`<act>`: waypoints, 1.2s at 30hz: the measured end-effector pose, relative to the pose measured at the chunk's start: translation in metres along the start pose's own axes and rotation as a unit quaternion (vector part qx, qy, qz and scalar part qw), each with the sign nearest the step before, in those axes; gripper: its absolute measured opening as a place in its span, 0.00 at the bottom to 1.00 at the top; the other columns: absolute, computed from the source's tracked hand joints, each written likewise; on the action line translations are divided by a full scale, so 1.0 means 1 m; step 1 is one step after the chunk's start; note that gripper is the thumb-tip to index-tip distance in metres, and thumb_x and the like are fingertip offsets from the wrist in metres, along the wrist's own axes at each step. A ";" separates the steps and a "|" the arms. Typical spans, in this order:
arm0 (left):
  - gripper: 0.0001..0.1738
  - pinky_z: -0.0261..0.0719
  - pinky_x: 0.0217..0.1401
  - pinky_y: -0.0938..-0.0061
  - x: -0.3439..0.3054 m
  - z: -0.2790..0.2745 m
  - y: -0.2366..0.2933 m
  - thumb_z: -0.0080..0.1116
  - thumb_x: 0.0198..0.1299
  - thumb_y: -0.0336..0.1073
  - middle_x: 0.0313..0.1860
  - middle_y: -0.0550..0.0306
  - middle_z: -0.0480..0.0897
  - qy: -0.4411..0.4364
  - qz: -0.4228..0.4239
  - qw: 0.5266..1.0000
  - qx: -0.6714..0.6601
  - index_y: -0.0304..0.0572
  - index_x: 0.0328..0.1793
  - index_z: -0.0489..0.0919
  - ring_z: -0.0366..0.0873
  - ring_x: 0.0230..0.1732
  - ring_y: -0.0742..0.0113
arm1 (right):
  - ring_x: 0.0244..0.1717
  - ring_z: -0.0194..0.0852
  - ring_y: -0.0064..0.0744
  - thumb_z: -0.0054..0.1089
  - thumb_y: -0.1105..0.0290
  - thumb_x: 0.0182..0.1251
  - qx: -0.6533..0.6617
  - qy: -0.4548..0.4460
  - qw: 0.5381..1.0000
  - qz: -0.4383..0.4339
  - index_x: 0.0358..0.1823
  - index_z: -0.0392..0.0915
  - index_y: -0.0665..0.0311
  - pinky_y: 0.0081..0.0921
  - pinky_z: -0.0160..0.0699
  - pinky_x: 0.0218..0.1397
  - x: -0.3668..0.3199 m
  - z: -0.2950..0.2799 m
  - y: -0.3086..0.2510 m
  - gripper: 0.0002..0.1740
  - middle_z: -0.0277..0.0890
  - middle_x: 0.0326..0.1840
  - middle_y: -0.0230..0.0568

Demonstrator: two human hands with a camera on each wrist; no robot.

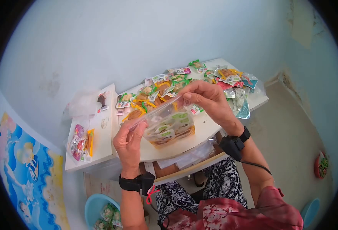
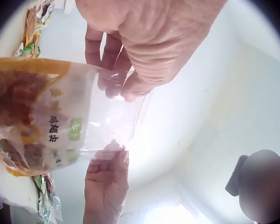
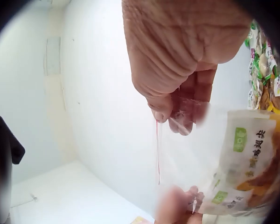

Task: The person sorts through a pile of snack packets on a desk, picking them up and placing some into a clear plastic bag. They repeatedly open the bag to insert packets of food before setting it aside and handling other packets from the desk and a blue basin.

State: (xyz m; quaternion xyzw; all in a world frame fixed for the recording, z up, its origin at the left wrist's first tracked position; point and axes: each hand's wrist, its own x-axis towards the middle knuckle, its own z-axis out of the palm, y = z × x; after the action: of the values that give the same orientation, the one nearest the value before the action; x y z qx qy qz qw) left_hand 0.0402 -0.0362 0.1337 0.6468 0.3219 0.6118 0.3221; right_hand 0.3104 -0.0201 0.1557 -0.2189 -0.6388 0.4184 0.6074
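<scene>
A clear plastic zip bag [image 1: 153,116] is stretched between the two hands over the front of the white table [image 1: 153,151]. Snack packets [image 1: 172,128] with orange-brown contents and white-and-green labels fill its lower part. My left hand [image 1: 129,147] pinches one top corner between thumb and fingers. At the opposite top corner, my right hand [image 1: 212,102] does the same, a little higher and farther back. In the right wrist view a thin red line runs along the mouth of the bag [image 3: 182,154]. The left wrist view shows the packets [image 2: 51,112] through the film.
Many small snack packets [image 1: 147,90] lie heaped along the table's back, with more piled at its right end. Several packets [image 1: 78,143] sit on the left side section. Below the tabletop, an open drawer [image 1: 192,159] contains clear bags. A blue basin [image 1: 94,205] with green packets stands on the floor.
</scene>
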 end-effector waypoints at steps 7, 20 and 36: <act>0.09 0.80 0.56 0.75 0.018 -0.010 0.004 0.62 0.76 0.30 0.44 0.55 0.89 -0.015 0.086 0.990 0.108 0.33 0.53 0.88 0.85 0.46 0.71 | 0.51 0.87 0.24 0.63 0.76 0.77 -0.099 0.001 0.995 -0.018 0.56 0.87 0.70 0.25 0.87 0.59 0.007 -0.002 -0.012 0.11 0.88 0.47 0.37; 0.15 0.81 0.55 0.78 0.022 -0.019 -0.011 0.58 0.80 0.36 0.45 0.58 0.90 0.016 0.006 0.998 0.067 0.31 0.57 0.86 0.84 0.47 0.76 | 0.49 0.87 0.22 0.64 0.77 0.76 -0.103 0.074 0.991 -0.032 0.56 0.85 0.72 0.22 0.88 0.54 0.009 0.008 -0.008 0.11 0.89 0.48 0.39; 0.13 0.74 0.50 0.80 0.018 -0.004 0.003 0.59 0.79 0.37 0.42 0.67 0.86 0.046 0.046 0.997 0.040 0.33 0.53 0.87 0.75 0.42 0.81 | 0.40 0.76 0.13 0.67 0.62 0.78 -0.167 0.010 0.985 0.032 0.48 0.90 0.65 0.19 0.75 0.43 0.004 -0.002 -0.015 0.13 0.86 0.37 0.27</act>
State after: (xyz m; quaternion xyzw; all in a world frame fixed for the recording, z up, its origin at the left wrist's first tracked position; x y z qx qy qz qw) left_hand 0.0369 -0.0235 0.1466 0.6447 0.3302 0.6416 0.2525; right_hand 0.3146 -0.0246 0.1697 -0.3416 -0.6862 0.3228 0.5552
